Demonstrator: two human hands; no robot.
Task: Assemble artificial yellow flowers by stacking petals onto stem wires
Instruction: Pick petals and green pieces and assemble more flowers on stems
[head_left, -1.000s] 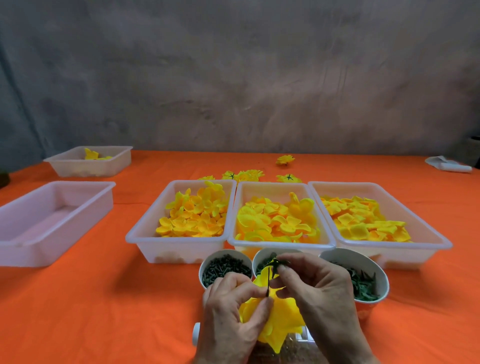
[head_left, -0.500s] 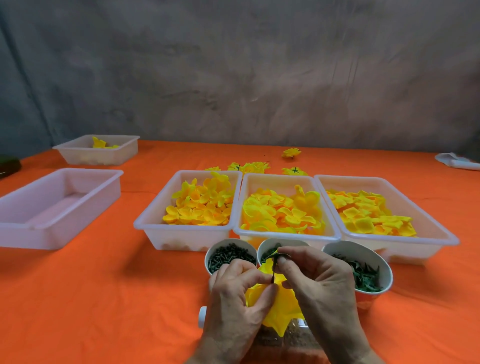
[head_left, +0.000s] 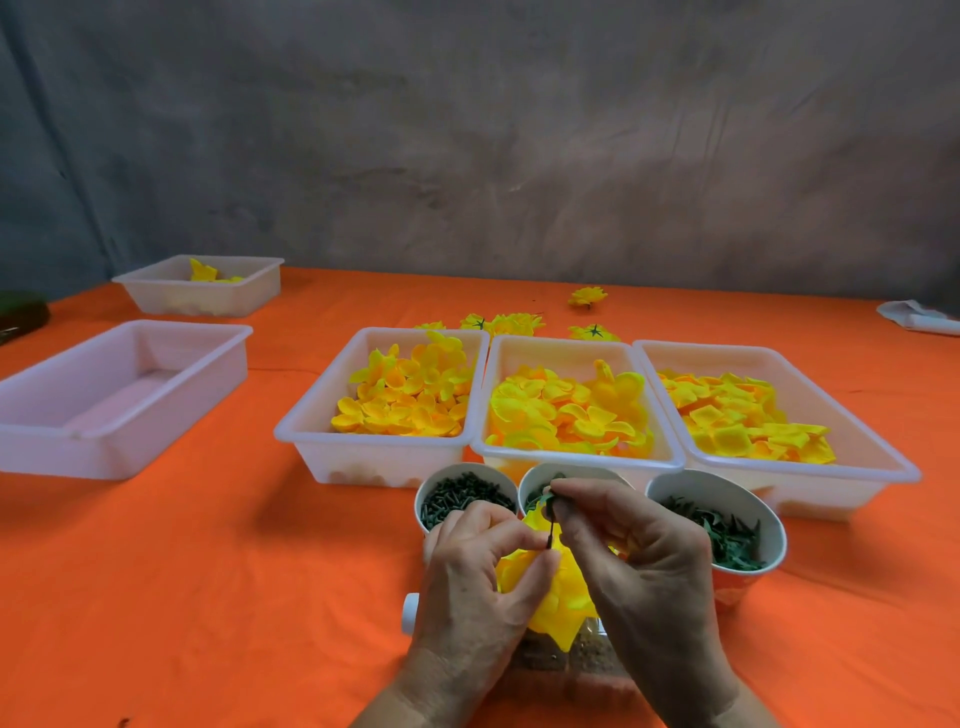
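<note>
Holding the yellow flower (head_left: 558, 597) in my left hand (head_left: 478, 587), I have its petals gathered between my thumb and curled fingers, just in front of the three cups at the near side of the table. My right hand (head_left: 639, 561) pinches a small green piece (head_left: 546, 498) at the top of the dark stem wire (head_left: 549, 530), which stands up out of the middle of the petals; both hands are closed on their things, not free. I judge that this flower has already its petal layers on the wire and that I am now at the green part which goes on after them, but I cannot tell if it is seated fully or only started. Some finished flowers (head_left: 506, 323) lie on the orange tablecloth (head_left: 208, 571) far behind the trays, and a few more yellow pieces are in the small far-left tray (head_left: 200, 286), so several are done. Much is left: the left petal tray (head_left: 384, 400), the middle petal tray (head_left: 571, 410) and the right petal tray (head_left: 748, 415) are all well filled, and the left cup (head_left: 465, 501) and the right cup (head_left: 722, 525) hold many green parts. The big tray (head_left: 119, 395) at the left holds nothing that I can see.
</note>
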